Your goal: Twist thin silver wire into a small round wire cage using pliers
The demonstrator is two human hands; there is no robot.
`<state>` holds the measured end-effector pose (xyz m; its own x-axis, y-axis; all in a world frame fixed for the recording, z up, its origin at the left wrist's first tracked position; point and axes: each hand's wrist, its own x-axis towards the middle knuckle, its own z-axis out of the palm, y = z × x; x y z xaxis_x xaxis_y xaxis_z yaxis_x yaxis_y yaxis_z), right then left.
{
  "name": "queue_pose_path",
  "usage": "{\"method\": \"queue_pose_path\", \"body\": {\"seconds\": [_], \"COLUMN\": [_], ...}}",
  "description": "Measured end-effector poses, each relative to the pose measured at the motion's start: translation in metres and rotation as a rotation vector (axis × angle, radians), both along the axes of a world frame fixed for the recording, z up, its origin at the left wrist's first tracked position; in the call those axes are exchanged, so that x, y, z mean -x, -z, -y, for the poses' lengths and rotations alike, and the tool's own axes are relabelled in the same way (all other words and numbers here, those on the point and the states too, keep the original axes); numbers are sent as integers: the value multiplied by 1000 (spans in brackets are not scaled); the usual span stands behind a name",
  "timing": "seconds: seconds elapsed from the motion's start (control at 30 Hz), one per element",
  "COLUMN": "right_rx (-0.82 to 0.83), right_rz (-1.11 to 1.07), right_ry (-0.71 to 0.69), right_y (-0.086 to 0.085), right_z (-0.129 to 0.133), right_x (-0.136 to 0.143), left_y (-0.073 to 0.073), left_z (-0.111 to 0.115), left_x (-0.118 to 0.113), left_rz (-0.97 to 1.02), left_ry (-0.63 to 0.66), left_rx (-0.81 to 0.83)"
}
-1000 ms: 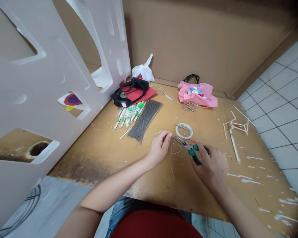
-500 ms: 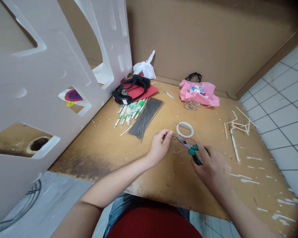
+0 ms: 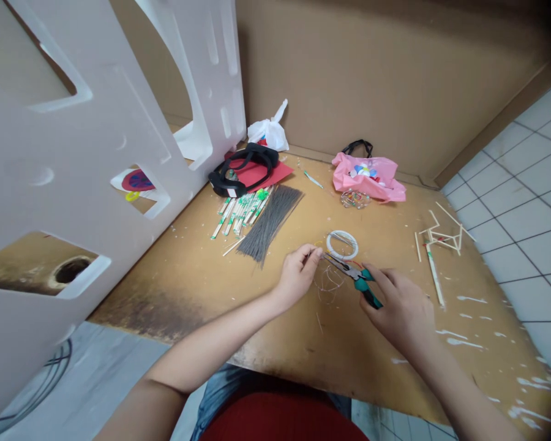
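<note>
My right hand [image 3: 397, 303] is wrapped round the green handles of a pair of long-nosed pliers [image 3: 356, 275]. The pliers' tips point left and meet the fingertips of my left hand [image 3: 300, 268]. Those fingers are pinched together on something thin, too small to name. Just beyond the pliers lies a white ring [image 3: 342, 245] with thin wire pieces across it. Fine loops of thin wire [image 3: 329, 285] rest on the table below the tips.
A bundle of grey wires [image 3: 270, 223], wrapped sticks [image 3: 239, 211] and a black headset strap [image 3: 218, 184] lie left. Behind are a white bag [image 3: 269, 133] and a pink bag [image 3: 395, 184]. A stick frame [image 3: 445, 239] lies right; a white plastic panel [image 3: 96, 135] stands left.
My right hand and the pliers have shifted slightly right and down. The pliers' handles look closer together. My left hand keeps its pinch and has barely moved.
</note>
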<state>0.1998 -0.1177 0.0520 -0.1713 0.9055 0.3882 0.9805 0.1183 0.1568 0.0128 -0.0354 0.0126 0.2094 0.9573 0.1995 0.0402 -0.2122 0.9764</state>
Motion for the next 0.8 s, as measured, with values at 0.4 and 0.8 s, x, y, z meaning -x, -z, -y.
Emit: {"method": "queue_pose_path", "body": {"seconds": [0.4, 0.8], "right_rx": [-101, -111], "right_rz": [171, 118], "right_ry": [46, 57], "right_y": [-4, 9], "right_z": [11, 9], "right_x": [18, 19], "left_y": [0, -1], "left_z": [2, 4], "left_x": [-1, 0], "left_rz": [-7, 102], "left_ry": [-58, -53], "left_rx": [-36, 61]}}
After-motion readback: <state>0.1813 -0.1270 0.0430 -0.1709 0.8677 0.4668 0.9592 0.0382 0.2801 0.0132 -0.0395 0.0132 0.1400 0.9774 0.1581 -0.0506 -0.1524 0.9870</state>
